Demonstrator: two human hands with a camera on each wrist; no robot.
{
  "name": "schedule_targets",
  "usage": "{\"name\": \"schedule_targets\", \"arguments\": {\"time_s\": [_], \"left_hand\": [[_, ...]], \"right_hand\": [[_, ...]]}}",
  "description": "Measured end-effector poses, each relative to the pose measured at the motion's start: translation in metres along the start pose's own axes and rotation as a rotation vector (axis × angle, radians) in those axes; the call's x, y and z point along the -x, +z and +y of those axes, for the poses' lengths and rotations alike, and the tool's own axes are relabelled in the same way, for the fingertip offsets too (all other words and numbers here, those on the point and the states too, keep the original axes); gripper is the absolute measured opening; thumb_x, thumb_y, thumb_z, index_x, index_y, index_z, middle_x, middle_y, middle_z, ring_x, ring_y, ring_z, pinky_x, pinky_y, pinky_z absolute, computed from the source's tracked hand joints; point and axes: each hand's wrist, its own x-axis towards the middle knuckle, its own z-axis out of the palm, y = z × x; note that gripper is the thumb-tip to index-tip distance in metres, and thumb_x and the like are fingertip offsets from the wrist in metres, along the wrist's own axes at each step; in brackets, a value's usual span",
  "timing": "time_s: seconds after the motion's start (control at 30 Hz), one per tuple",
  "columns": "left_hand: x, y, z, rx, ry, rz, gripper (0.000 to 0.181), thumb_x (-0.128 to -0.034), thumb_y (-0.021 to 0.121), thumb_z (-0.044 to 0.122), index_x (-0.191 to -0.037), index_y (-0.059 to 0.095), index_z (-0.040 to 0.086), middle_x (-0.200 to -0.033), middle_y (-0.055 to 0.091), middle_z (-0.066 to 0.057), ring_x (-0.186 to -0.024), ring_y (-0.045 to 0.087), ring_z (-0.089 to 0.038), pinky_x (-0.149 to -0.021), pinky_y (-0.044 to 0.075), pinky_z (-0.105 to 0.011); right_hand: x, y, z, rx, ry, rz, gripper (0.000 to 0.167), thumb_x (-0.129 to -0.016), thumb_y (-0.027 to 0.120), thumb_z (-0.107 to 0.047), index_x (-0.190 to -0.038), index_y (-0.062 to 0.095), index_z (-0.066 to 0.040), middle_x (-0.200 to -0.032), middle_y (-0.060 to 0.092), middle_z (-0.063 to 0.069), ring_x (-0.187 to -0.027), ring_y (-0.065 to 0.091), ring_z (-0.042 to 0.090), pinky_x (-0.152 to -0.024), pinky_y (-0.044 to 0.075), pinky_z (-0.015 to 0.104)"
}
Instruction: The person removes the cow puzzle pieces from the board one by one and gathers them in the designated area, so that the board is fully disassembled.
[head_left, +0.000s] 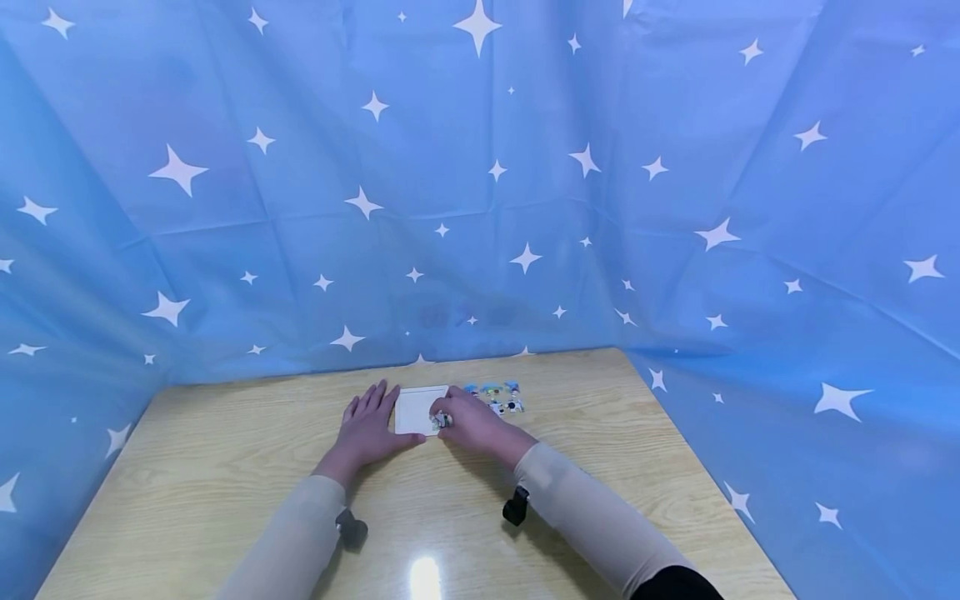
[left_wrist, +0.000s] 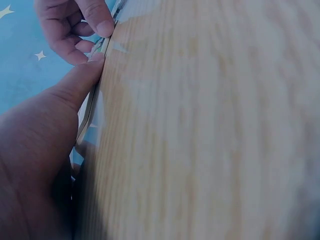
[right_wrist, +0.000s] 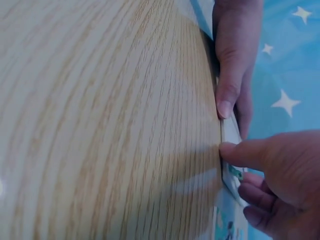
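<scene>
A shallow white puzzle tray [head_left: 415, 402] lies flat on the table. My left hand [head_left: 367, 429] rests along its left side, fingers spread and straight, the thumb stretched along the near edge. At the tray's near right corner, my right hand [head_left: 472, 423] holds a small grey-and-white jigsaw piece [head_left: 440, 421] between thumb and curled fingers, low over the tray. In the right wrist view the right thumb touches the near rim, and a bit of green printed piece [right_wrist: 235, 172] shows beside the curled fingers. The fingertips' exact grip is partly hidden.
Several loose jigsaw pieces [head_left: 513, 406] lie just right of the tray, partly behind my right hand. The wooden table [head_left: 247, 467] ends at a blue star-patterned curtain [head_left: 420, 275] at the back and sides.
</scene>
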Motion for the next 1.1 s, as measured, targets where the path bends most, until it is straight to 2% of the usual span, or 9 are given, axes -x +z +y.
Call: {"name": "schedule_targets", "arguments": {"time_s": [0.33, 0.63, 0.83, 0.97, 1.1], "left_hand": [[-0.003, 0.002, -0.003, -0.010, -0.006, -0.008, 0.122, -0.0895, 0.074, 0.079, -0.176, 0.027, 0.007, -0.183, 0.014, -0.024, -0.168, 0.011, -0.047, -0.132, 0.006, -0.069], [-0.009, 0.015, -0.018, -0.003, 0.016, 0.021, 0.128, -0.0857, 0.067, 0.090, -0.176, 0.026, 0.008, -0.183, 0.013, -0.023, -0.168, 0.011, -0.047, -0.132, 0.006, -0.069], [-0.005, 0.006, -0.007, -0.001, 0.005, 0.003, 0.125, -0.0878, 0.072, 0.082, -0.176, 0.027, 0.006, -0.183, 0.014, -0.025, -0.168, 0.011, -0.047, -0.132, 0.006, -0.069], [-0.002, 0.001, -0.002, -0.011, 0.000, 0.003, 0.122, -0.0892, 0.074, 0.078, -0.175, 0.028, 0.005, -0.182, 0.014, -0.025, -0.168, 0.012, -0.048, -0.132, 0.007, -0.068], [-0.001, -0.001, -0.001, -0.008, -0.004, -0.001, 0.121, -0.0894, 0.075, 0.076, -0.175, 0.028, 0.006, -0.182, 0.014, -0.025, -0.168, 0.012, -0.048, -0.133, 0.007, -0.068]], "right_hand": [[-0.004, -0.002, 0.000, -0.003, 0.017, 0.008, 0.038, -0.095, 0.090, -0.017, -0.132, 0.078, -0.015, -0.115, 0.065, -0.002, -0.099, 0.061, 0.010, -0.090, 0.056, 0.029], [-0.003, -0.003, 0.004, -0.015, 0.017, 0.006, 0.035, -0.096, 0.089, -0.018, -0.130, 0.080, -0.014, -0.115, 0.069, -0.001, -0.097, 0.063, 0.011, -0.088, 0.056, 0.030], [0.005, -0.004, 0.010, -0.063, -0.043, 0.046, 0.035, -0.099, 0.084, -0.015, -0.133, 0.078, -0.010, -0.113, 0.064, -0.001, -0.092, 0.057, 0.010, -0.083, 0.054, 0.027], [0.014, -0.009, 0.012, -0.105, -0.087, 0.076, 0.034, -0.101, 0.082, -0.013, -0.134, 0.077, -0.006, -0.115, 0.064, 0.002, -0.095, 0.058, 0.013, -0.086, 0.056, 0.031], [0.023, -0.014, 0.017, -0.138, -0.089, 0.085, 0.034, -0.102, 0.081, -0.013, -0.135, 0.076, -0.005, -0.118, 0.066, 0.004, -0.096, 0.060, 0.012, -0.087, 0.057, 0.034]]}}
